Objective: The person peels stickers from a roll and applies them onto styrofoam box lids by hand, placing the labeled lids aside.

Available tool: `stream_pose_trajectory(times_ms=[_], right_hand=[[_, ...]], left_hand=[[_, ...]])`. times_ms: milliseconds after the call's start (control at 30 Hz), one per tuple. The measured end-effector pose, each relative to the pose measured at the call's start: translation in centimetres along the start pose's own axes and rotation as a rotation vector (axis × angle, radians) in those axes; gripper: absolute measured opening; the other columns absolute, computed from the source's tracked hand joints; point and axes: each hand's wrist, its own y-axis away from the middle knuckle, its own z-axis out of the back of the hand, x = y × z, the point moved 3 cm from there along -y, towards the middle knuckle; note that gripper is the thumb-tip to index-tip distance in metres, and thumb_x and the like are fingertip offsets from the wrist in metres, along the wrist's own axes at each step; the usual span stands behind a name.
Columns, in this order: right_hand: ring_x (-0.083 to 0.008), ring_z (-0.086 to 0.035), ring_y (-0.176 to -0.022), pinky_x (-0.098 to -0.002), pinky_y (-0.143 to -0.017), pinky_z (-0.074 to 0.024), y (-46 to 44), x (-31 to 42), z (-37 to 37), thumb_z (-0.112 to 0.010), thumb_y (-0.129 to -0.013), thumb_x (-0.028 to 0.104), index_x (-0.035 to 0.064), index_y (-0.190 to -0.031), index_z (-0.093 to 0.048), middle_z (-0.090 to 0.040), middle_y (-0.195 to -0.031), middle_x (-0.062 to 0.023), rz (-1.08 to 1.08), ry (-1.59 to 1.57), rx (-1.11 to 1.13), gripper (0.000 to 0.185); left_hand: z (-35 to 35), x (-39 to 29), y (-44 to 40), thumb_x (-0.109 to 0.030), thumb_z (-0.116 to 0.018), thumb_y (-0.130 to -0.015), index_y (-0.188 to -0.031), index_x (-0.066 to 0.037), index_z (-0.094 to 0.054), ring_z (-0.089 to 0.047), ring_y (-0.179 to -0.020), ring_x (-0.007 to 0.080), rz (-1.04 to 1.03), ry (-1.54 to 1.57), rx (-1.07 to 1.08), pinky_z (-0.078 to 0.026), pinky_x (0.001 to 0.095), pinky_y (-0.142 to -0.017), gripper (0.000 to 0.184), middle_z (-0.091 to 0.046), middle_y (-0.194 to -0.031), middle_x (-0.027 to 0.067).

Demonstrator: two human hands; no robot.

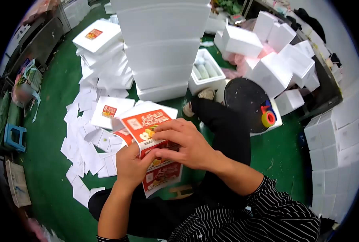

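In the head view a strip of red printed labels (147,123) with white lettering and fruit pictures is held above my lap. My left hand (130,163) grips the strip from the near left side, its thumb pointing toward the other hand. My right hand (189,145) is curled over the strip's right side, fingers bent against the printed face; part of the label is hidden beneath it. More of the strip hangs below both hands. Just beyond lies a white foam lid (117,105) with a red label stuck on it.
Stacked white foam boxes (163,52) rise ahead. Left of them are piled lids (101,44), with white paper sheets (86,149) scattered on the green floor. At right stand a black round top (246,103) with a red-yellow tape roll (268,118), and more foam boxes (270,74).
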Motion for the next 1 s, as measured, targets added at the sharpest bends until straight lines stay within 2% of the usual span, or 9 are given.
stream_pose_trajectory(times_ms=[100,367,500,633,733,767,867,900,1000], right_hand=[[-0.0279,-0.061,-0.108,-0.0398,-0.094,-0.0464,-0.2,-1.7,-2.3,-0.081,-0.078,0.028,0.01,-0.107,-0.071,-0.066,-0.117,-0.0075,-0.059,-0.113,0.035,0.035],[-0.0237,-0.068,-0.093,-0.0343,-0.082,-0.0542,-1.0,-4.4,-7.2,-0.076,-0.083,0.019,0.0068,-0.098,-0.074,-0.072,-0.103,-0.0068,-0.217,-0.269,0.039,0.019],[-0.023,-0.067,-0.095,-0.0332,-0.085,-0.0528,-0.1,-6.0,-10.2,-0.07,-0.09,0.019,0.005,-0.101,-0.073,-0.071,-0.101,-0.0091,-0.482,-0.52,0.086,0.018],[-0.0231,-0.066,-0.095,-0.0333,-0.085,-0.0523,0.2,-6.7,-11.9,-0.07,-0.091,0.02,0.0044,-0.106,-0.072,-0.07,-0.104,-0.0105,-0.641,-0.545,0.041,0.022],[-0.0235,-0.066,-0.094,-0.0324,-0.085,-0.0523,-0.6,-6.1,-12.2,-0.071,-0.089,0.02,0.0028,-0.109,-0.07,-0.069,-0.105,-0.0123,-0.492,-0.568,0.095,0.026],[-0.0178,-0.066,-0.096,-0.0291,-0.086,-0.0523,-0.7,-6.3,-12.4,-0.072,-0.09,0.016,0.0005,-0.109,-0.071,-0.07,-0.106,-0.0104,-0.449,-0.555,0.119,0.024],[-0.0176,-0.066,-0.096,-0.0302,-0.088,-0.0525,-0.5,-6.9,-13.1,-0.071,-0.091,0.015,0.0014,-0.107,-0.07,-0.071,-0.104,-0.0083,-0.745,-0.862,0.166,0.021],[-0.017,-0.065,-0.094,-0.0319,-0.087,-0.0523,0.3,-8.3,-14.3,-0.069,-0.093,0.016,0.0031,-0.106,-0.07,-0.07,-0.102,-0.0074,-0.856,-1.098,0.084,0.018],[-0.0179,-0.061,-0.097,-0.0375,-0.093,-0.0483,-0.9,-11.8,-13.9,-0.063,-0.096,0.019,0.0118,-0.105,-0.065,-0.066,-0.103,-0.0042,-1.212,-1.568,-0.313,0.012]], left_hand=[[0.3,1.8,0.1,-0.02,-0.081,-0.08,-0.104,-0.007,-0.074,-0.071,-0.074,0.0292,-0.008,-0.097,0.066,-0.054,0.0345,-0.066,0.028,-0.073,-0.086,0.0132],[0.1,6.7,-0.9,-0.016,-0.077,-0.078,-0.088,-0.004,-0.07,-0.065,-0.065,0.0326,0.096,-0.157,0.149,-0.051,0.0391,-0.061,0.017,-0.067,-0.073,0.0147],[0.4,7.4,-2.4,-0.017,-0.076,-0.082,-0.091,0.001,-0.069,-0.069,-0.07,0.0297,0.405,0.036,0.353,-0.053,0.036,-0.065,0.022,-0.07,-0.08,0.0176],[0.7,9.5,-1.5,-0.019,-0.077,-0.083,-0.099,0.001,-0.068,-0.07,-0.071,0.0275,0.495,0.033,0.369,-0.054,0.0359,-0.066,0.027,-0.071,-0.081,0.0183],[1.0,9.5,-1.3,-0.011,-0.079,-0.081,-0.095,0.004,-0.067,-0.067,-0.072,0.0125,0.499,0.087,0.334,-0.053,0.0278,-0.064,0.023,-0.072,-0.081,0.01],[1.2,9.5,-1.3,-0.01,-0.078,-0.082,-0.097,0.003,-0.068,-0.066,-0.073,0.0117,0.495,0.016,0.36,-0.053,0.0275,-0.065,0.023,-0.072,-0.081,0.01],[1.7,9.5,-1.4,-0.009,-0.077,-0.082,-0.098,0.003,-0.069,-0.066,-0.073,0.0108,0.441,0.063,0.371,-0.053,0.0271,-0.066,0.022,-0.072,-0.08,0.0085],[2.0,9.9,-1.4,-0.014,-0.078,-0.082,-0.096,0.002,-0.069,-0.068,-0.07,0.0175,0.512,0.145,0.371,-0.053,0.0319,-0.067,0.023,-0.072,-0.081,0.0125],[5.7,10.5,-1.8,-0.012,-0.079,-0.081,-0.091,0.001,-0.069,-0.067,-0.072,0.0134,0.591,0.15,0.261,-0.053,0.0294,-0.066,0.019,-0.072,-0.082,0.008]])
